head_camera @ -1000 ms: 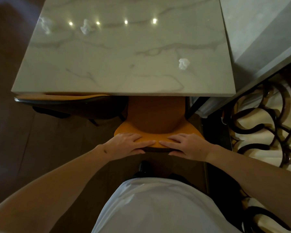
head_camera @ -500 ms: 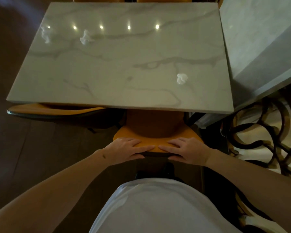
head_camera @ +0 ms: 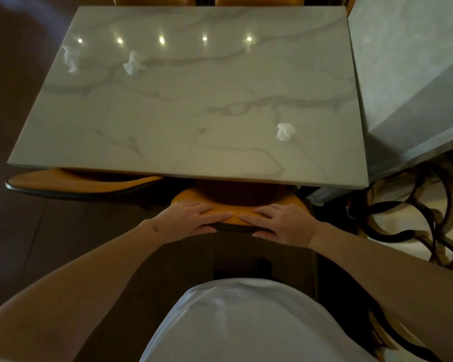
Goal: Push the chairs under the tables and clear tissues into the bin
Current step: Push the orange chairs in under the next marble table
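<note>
Chair (head_camera: 236, 205) with the orange back is nearly home now. A second ago a good chunk of its seat was still showing in front of the marble worktop (head_camera: 194, 142); now the seat has slid under and only the curved top of the backrest sticks out past the near edge. Left hand (head_camera: 191, 218) and right hand (head_camera: 280, 223) are both on that top rail, fingers laid over the front and thumbs hooked underneath, fingertips almost meeting in the middle.

So this chair looks basically done, maybe one last nudge. The orange chair to the left (head_camera: 71, 182) is also tucked in, with its back edge poking out from under the worktop.

Tissues haven't budged: one crumpled tissue (head_camera: 285, 131) sits near the right side, closest to the person, another tissue (head_camera: 133, 64) is further back on the left, and a third tissue (head_camera: 70, 58) is by the far left edge. No bin in view, so that part is all still to do.
</note>
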